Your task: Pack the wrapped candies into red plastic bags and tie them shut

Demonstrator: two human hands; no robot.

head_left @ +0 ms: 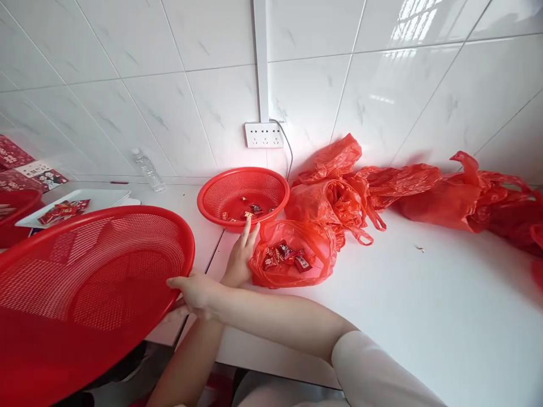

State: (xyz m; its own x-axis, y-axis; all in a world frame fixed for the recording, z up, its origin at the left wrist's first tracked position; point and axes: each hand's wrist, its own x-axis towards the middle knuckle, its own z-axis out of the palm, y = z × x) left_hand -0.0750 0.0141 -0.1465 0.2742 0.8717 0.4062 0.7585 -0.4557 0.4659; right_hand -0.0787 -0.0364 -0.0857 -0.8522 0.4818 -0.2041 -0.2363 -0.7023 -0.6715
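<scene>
Over the near left edge of the white desk [382, 316], my right hand [193, 291] is clamped on the rim of a large red mesh basket [123, 288], thumb on the inside, fingers beneath; the basket tilts toward me. My arms cross, the right one over the left. My left hand [241, 257] is apart from it, farther right, fingers stretched and parted at the near rim of a smaller red mesh basket [216, 198]; I cannot tell whether they touch it. That basket stands near the wall with a few wrapped sweets [257, 209] inside. Just right of my left hand, an open red plastic bag [292, 281] holds red-wrapped sweets [285, 254]. More red plastic bags [441, 198] lie along the wall to the right. Far left, red packets [63, 212] lie on a white tray [102, 198], near a clear plastic bottle [149, 170].
</scene>
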